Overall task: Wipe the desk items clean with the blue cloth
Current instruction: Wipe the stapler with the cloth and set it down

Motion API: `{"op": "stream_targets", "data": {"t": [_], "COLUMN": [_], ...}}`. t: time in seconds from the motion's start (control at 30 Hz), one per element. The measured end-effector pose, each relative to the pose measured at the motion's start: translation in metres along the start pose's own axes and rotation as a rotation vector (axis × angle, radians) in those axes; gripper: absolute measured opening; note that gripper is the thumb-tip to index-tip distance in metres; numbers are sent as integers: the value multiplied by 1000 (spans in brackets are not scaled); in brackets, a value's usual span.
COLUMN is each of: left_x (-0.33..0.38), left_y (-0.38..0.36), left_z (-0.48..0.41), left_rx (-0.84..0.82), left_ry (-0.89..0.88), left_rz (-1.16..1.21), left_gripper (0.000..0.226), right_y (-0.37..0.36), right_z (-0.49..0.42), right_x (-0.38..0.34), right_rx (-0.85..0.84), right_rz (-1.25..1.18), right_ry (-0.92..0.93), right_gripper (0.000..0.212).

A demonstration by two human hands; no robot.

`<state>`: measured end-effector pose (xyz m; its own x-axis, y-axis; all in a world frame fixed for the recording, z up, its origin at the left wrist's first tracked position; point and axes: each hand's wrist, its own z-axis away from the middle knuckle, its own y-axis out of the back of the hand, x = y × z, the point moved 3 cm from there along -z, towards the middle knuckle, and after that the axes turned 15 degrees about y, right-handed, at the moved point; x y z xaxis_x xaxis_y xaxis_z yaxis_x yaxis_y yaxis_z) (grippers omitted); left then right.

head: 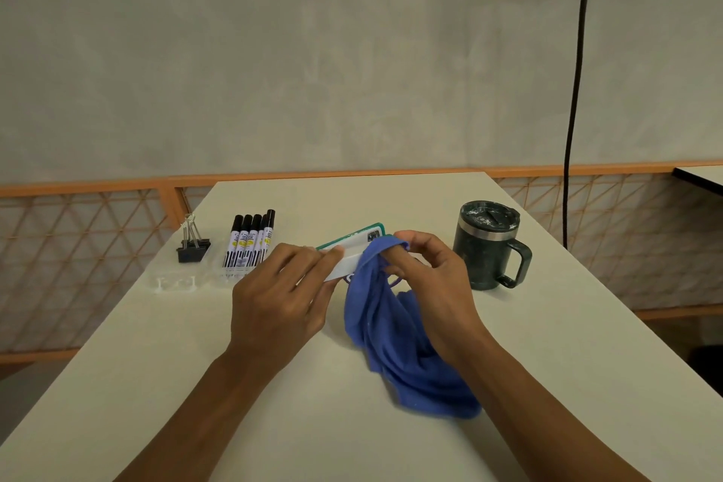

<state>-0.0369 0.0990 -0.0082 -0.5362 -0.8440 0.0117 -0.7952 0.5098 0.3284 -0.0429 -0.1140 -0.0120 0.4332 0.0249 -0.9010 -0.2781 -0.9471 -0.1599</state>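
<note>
One white desk [156, 364] carried one blue cloth [391, 337], bunched at centre, its top raised against one flat, green-edged white box [354, 245] and its tail trailing on the desktop. The left hand [281, 297] pinched the box's near end between thumb and curled fingers. The right hand [430, 278] gripped the cloth's top fold, fingers closed over the box's far end. One lidded dark mug [489, 246] stood at right. Five black-capped markers [250, 243] lay at left in a clear pack, one half hidden. The binder clips [191, 246] beside them were too clustered to count, and the box's print was unreadable.
</note>
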Motion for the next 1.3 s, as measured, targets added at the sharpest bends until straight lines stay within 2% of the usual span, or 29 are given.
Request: {"op": "stream_targets", "data": {"t": [0.2,0.4,0.67,0.8,0.9,1.1,1.2,1.3], "left_x": [5,1,5,0,-4,5,4,-6], "left_y": [-3,-5,-5,-6,-8,-9,-6,-4], "left_z": [1,2,0,0,2,-1,-3,-8], "left_rx": [18,6,20,14,-6,-44,-66,-153], "left_ry": [-64,-69,-86,-75,-75,-108,-24,329], "left_rz": [-15,-37,-27,-44,-50,15,116,363], "left_gripper": [26,25,22,22,24,26,38,51], "right_y": [3,4,5,4,6,15,19,25], "right_z": [-2,-4,-5,-4,-6,-11,-15,-19], "right_x": [6,8,8,8,9,9,6,5], "right_rx": [27,8,31,3,-3,77,80,61], "right_rz": [-97,-57,-88,-100,-128,-205,-220,-180], "right_ry": [-122,-116,-194,-188,-203,-257,-232,-192], "right_gripper": [20,14,17,11,21,21,25,24]}}
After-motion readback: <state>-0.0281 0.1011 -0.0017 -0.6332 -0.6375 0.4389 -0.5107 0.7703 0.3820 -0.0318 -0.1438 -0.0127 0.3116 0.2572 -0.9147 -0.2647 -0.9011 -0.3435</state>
